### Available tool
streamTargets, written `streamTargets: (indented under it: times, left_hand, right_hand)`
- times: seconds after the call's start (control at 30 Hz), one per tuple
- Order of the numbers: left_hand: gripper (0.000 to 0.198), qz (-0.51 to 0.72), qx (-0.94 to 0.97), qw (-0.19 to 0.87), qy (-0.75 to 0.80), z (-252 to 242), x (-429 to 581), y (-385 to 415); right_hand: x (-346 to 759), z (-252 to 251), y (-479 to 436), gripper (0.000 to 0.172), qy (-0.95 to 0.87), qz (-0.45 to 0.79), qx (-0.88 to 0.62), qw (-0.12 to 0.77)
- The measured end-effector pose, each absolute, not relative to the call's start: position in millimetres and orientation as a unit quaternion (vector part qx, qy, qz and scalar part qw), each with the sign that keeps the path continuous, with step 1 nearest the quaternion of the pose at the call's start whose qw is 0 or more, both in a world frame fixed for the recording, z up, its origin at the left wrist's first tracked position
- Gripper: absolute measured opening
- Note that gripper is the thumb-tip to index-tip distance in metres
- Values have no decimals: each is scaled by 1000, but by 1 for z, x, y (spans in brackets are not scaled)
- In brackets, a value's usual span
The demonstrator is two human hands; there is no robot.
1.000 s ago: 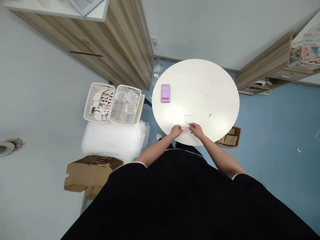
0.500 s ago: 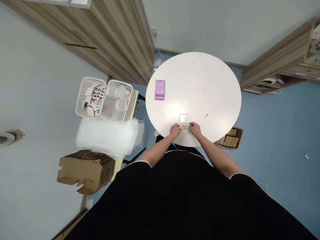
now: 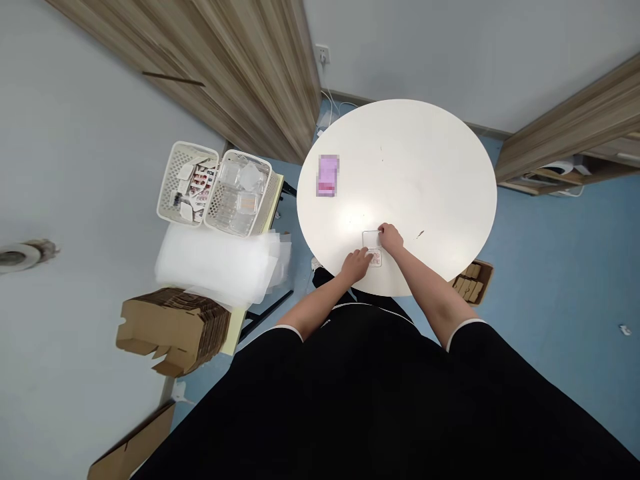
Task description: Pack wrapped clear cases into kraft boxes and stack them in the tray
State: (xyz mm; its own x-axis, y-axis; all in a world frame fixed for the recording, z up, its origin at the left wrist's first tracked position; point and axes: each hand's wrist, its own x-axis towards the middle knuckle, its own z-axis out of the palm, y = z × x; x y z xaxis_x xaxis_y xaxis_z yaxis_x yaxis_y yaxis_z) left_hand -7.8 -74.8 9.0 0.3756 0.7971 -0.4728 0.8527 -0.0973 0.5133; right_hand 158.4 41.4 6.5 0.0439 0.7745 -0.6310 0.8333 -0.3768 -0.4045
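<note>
A small clear plastic case (image 3: 371, 239) lies opened on the white table near its front edge, its lid folded back away from me. Small pinkish pieces (image 3: 375, 259) rest in the near half; they are too small to make out exactly. My left hand (image 3: 355, 265) is at the case's left side, fingers stretched over the near half and the hinge line. With the thumb and fingertips, my right hand (image 3: 391, 239) pinches the right edge of the lid.
The round white table (image 3: 425, 153) bears a blurred purple item (image 3: 327, 175) at left. On a side stand are white baskets (image 3: 187, 150) of cards and clear cases, white sheets (image 3: 215, 263) and folded cardboard boxes (image 3: 160, 327). A carton (image 3: 485, 283) of small boxes sits right.
My right hand has moved up from the near half to the lid's right edge. My left hand has reached further over the case. The whole view has shifted slightly.
</note>
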Motion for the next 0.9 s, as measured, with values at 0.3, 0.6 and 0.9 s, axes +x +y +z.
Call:
streamTargets:
  times: [0.3, 0.6, 0.9]
  left_hand:
    - [43, 50, 467, 496, 730, 13, -11, -12]
    - [22, 68, 503, 473, 721, 7, -3, 27]
    - [39, 16, 766, 410, 495, 18, -31, -45]
  right_hand:
    - [165, 18, 20, 31, 509, -421, 749, 49]
    - [158, 5, 28, 29, 499, -407, 765, 13]
    - [197, 17, -46, 37, 722, -364, 581, -90]
